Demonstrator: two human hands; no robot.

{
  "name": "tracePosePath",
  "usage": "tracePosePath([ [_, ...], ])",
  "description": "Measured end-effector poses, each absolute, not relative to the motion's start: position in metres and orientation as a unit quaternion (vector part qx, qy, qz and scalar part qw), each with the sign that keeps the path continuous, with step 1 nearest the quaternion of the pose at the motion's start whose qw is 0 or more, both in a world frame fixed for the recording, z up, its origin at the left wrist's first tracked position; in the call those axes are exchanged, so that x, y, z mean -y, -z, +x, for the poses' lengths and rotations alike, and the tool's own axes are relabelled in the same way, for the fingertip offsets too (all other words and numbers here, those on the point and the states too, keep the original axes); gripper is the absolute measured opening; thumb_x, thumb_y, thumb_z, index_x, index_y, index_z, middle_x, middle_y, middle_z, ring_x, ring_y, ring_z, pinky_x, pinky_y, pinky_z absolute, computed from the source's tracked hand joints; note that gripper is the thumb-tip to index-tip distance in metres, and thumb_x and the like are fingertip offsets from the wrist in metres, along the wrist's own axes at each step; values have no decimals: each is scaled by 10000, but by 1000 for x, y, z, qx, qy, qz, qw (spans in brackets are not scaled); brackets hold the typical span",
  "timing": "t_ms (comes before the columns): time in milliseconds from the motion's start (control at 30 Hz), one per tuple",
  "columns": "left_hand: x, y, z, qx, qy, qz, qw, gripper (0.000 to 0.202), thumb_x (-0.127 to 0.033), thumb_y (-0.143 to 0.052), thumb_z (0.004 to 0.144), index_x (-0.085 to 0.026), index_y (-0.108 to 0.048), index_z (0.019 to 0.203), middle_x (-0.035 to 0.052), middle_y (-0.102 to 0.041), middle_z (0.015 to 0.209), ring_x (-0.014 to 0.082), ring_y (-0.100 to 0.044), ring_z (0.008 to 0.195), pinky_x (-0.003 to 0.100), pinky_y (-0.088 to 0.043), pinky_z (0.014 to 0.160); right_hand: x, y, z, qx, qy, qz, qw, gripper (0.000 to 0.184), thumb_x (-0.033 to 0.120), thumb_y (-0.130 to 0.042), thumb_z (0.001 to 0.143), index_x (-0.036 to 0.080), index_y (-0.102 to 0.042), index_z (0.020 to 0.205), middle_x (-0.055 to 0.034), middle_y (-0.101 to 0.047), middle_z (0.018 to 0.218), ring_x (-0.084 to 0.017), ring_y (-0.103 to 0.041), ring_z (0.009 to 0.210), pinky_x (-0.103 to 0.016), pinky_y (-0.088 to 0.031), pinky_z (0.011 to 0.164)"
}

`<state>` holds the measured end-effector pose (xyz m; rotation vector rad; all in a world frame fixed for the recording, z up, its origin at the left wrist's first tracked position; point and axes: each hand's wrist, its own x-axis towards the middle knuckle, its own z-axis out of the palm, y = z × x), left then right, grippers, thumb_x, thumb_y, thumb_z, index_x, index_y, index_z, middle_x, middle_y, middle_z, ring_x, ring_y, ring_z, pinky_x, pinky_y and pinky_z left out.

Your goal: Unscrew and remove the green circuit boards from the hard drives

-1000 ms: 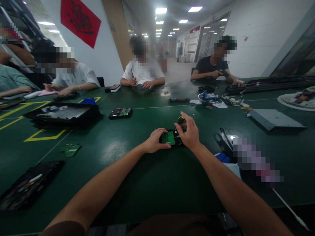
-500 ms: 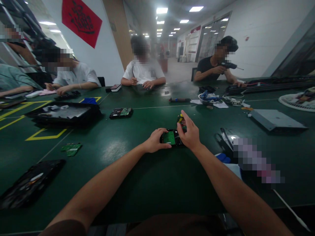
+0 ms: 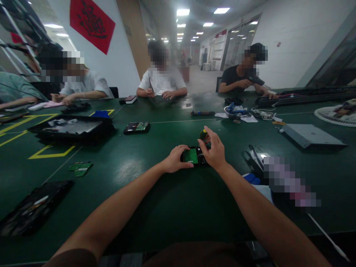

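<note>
A hard drive (image 3: 191, 155) with a green circuit board lies on the table in front of me. My left hand (image 3: 177, 159) grips its left end, thumb along the near edge and fingers along the far edge. My right hand (image 3: 214, 151) is over the drive's right end, its fingers closed around a screwdriver (image 3: 203, 134) with a dark and yellow handle. The screwdriver stands roughly upright. Its tip is hidden behind the hand.
Another hard drive (image 3: 137, 128) lies farther left. Loose green circuit boards (image 3: 81, 169), a black casing (image 3: 37, 207) and a black tray (image 3: 72, 128) are to the left. A grey metal box (image 3: 313, 135) sits at right. Several people work across the green table (image 3: 178, 207).
The fingers of my right hand have shifted slightly around the screwdriver handle, which looks turned. My left hand and the hard drive stay in place.
</note>
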<state>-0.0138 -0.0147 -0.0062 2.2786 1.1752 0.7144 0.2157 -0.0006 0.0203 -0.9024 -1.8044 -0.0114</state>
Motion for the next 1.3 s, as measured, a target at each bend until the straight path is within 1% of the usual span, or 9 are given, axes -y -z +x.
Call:
tracePosePath([
  [200,15,5,-14,-433,-250,832,242,820,-626,-800,738,-225,-523,1399,148,-496,1476,347,-466,1380,530,-375,1165,2,-22,216,756,0,-378,535,601,294,-546,994,310,-350,1562,-102,-610,1381,-248,-695,1017,-479,-627,914],
  [367,16,4,-14,-431,-255,831,244,812,-616,-802,735,-225,-529,1392,152,-506,1468,354,-472,1370,540,-373,1157,2,-23,216,758,8,-381,530,585,315,-577,979,309,-390,1533,-94,-648,1254,-238,-684,962,-465,-637,867],
  [533,17,2,-13,-434,-255,827,250,797,-606,-806,733,-233,-534,1384,146,-508,1470,355,-476,1368,549,-376,1153,2,-21,215,754,-7,-376,538,596,284,-541,991,301,-346,1554,-113,-601,1394,-256,-692,1047,-493,-623,932],
  [667,17,2,-13,-434,-255,827,250,791,-596,-813,726,-240,-540,1378,140,-510,1471,359,-476,1369,556,-377,1151,1,-20,216,752,-2,-381,538,581,319,-573,984,293,-380,1531,-114,-633,1318,-251,-695,990,-481,-637,882],
  [767,16,2,-13,-434,-254,828,248,799,-604,-809,728,-231,-539,1381,146,-511,1468,359,-478,1365,551,-381,1146,0,-19,216,753,5,-383,535,575,323,-585,978,291,-399,1521,-115,-632,1313,-246,-693,969,-477,-635,871],
  [933,17,2,-13,-428,-263,830,241,788,-599,-805,738,-210,-545,1372,154,-520,1454,351,-490,1349,533,-392,1141,-1,-16,215,749,-13,-380,542,585,293,-549,994,285,-358,1547,-114,-624,1359,-241,-703,990,-475,-618,922],
  [1067,18,1,-13,-431,-255,832,237,794,-599,-805,740,-212,-536,1380,153,-512,1461,353,-476,1367,537,-381,1154,1,-20,216,756,-2,-374,538,565,332,-587,983,295,-408,1518,-103,-636,1303,-239,-690,978,-461,-630,879],
  [1133,18,1,-13,-432,-250,833,239,798,-603,-804,742,-222,-529,1386,150,-506,1469,354,-470,1376,544,-377,1158,3,-23,216,760,7,-372,532,557,343,-595,980,309,-424,1508,-93,-642,1275,-248,-678,1009,-469,-627,888],
  [1300,17,1,-14,-433,-249,830,247,810,-620,-795,744,-218,-522,1392,156,-495,1480,356,-468,1378,543,-383,1155,5,-25,215,762,2,-370,532,568,288,-527,1005,310,-365,1550,-100,-601,1385,-258,-668,1095,-494,-603,960],
])
